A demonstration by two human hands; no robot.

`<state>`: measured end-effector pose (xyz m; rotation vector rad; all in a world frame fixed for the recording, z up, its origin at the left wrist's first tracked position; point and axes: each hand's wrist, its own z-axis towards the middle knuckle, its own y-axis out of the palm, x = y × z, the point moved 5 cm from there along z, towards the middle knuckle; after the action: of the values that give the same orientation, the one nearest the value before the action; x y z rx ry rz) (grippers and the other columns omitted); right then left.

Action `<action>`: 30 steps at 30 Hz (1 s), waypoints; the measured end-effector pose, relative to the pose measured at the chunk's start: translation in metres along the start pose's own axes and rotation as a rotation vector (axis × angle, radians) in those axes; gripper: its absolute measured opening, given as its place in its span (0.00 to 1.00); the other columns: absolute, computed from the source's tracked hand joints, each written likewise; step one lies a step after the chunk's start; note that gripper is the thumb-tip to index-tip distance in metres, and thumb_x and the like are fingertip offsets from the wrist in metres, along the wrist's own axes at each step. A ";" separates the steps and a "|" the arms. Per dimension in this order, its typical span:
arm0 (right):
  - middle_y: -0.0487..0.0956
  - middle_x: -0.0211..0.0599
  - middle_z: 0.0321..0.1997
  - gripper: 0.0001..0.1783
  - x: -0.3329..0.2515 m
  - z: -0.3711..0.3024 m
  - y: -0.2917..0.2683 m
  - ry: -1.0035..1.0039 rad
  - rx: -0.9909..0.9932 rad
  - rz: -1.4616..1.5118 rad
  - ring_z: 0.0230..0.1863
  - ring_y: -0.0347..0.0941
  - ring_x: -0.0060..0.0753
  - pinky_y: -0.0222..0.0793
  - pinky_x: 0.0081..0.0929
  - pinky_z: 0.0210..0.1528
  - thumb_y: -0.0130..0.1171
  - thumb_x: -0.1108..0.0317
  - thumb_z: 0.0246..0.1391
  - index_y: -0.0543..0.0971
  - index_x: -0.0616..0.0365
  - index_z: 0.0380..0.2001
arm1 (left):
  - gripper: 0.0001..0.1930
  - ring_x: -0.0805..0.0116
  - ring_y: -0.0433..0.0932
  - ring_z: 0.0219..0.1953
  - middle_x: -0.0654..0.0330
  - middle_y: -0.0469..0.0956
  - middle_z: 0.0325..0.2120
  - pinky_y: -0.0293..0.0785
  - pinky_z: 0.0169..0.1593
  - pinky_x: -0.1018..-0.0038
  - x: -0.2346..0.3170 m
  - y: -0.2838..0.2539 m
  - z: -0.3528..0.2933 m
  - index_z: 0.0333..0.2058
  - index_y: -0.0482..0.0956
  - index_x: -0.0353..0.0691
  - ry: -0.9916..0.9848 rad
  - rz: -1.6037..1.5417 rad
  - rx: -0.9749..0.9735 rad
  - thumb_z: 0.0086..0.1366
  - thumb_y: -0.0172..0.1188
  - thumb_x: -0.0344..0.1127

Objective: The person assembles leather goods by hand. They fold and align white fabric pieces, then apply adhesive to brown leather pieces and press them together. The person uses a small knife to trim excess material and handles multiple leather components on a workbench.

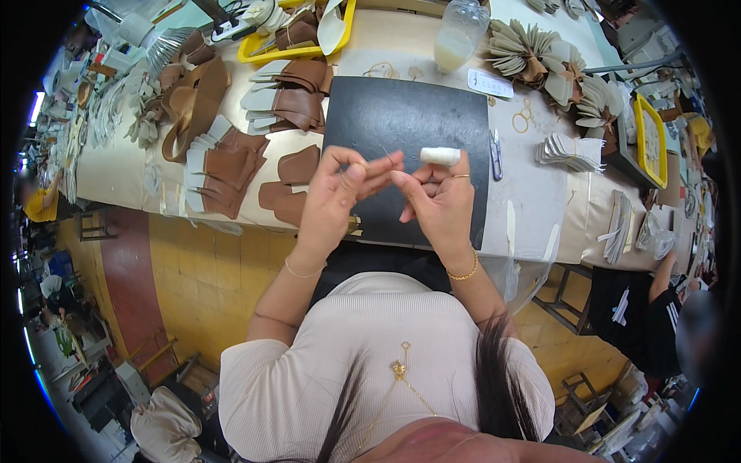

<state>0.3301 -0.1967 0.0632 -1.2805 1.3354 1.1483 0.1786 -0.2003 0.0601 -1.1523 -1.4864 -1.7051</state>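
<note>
Over a black mat [409, 116] on the workbench, both my hands are raised close together. My left hand [343, 181] has its thumb bent in against the fingers, the other fingertips pointing toward the right hand. My right hand [441, 193] pinches thumb and fingertips together near those fingertips. White wrapping [440, 157] covers one right finger. A thin strand [389, 157] shows by the left fingertips; whether it is thread or a band, I cannot make out. Brown leather pieces [299, 166] lie beside the mat, left of my left hand.
Stacked brown leather pieces with pale linings [297, 96] lie on the left. Thread snips [495, 156] rest right of the mat, near loose rubber bands [522, 117]. A plastic bottle [461, 38] stands behind; yellow trays [651, 143] sit at the right and back. Another person [641, 309] is at far right.
</note>
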 end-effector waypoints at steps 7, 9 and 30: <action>0.75 0.33 0.29 0.14 -0.010 0.010 -0.008 -0.463 -0.143 -0.331 0.39 0.74 0.26 0.69 0.26 0.44 0.62 0.69 0.54 0.75 0.62 0.41 | 0.11 0.74 0.70 0.27 0.56 0.78 0.36 0.68 0.34 0.79 -0.012 0.002 -0.008 0.38 0.70 0.37 -0.005 0.553 0.052 0.71 0.50 0.39; 0.77 0.34 0.33 0.11 -0.004 0.015 -0.021 -0.270 -0.084 0.117 0.44 0.75 0.32 0.68 0.31 0.52 0.58 0.67 0.59 0.73 0.61 0.41 | 0.10 0.74 0.67 0.32 0.57 0.72 0.38 0.67 0.40 0.79 -0.003 0.004 -0.006 0.38 0.70 0.37 0.190 0.642 0.053 0.71 0.50 0.40; 0.77 0.35 0.33 0.08 -0.053 0.039 -0.145 -0.527 0.127 0.670 0.37 0.79 0.34 0.74 0.37 0.48 0.50 0.65 0.64 0.72 0.58 0.39 | 0.10 0.79 0.63 0.31 0.65 0.67 0.37 0.63 0.36 0.82 -0.011 0.017 0.004 0.45 0.68 0.38 -0.145 -0.172 -0.099 0.70 0.53 0.36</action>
<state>0.4769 -0.1544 0.1069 -0.3703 1.4237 1.6749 0.1991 -0.2010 0.0582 -1.2537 -1.6457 -1.8629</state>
